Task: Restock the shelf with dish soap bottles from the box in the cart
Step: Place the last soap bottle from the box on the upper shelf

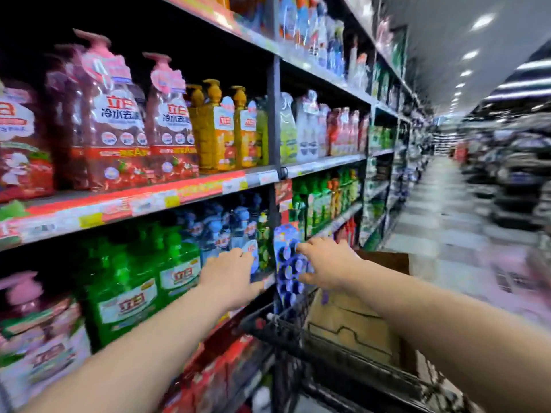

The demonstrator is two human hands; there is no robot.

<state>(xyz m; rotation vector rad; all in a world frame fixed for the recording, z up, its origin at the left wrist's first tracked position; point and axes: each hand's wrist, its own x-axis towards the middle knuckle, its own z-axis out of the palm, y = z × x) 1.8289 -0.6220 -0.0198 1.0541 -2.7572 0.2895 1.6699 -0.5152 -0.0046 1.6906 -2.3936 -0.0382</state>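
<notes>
Left hand (231, 275), fingers straight, touches the upright blue dish soap bottles (220, 231) at centre frame; right hand (326, 265) grip blurred, undeterminable; box (351, 329) in cart (268, 326) lies lower right, nearer the right hand.

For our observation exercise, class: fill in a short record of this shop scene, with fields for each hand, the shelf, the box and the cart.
left hand: fingers straight, on blue bottles
right hand: at hanging blue pack; grip unclear
shelf: stocked with dish soap
box: cardboard, in cart
</notes>
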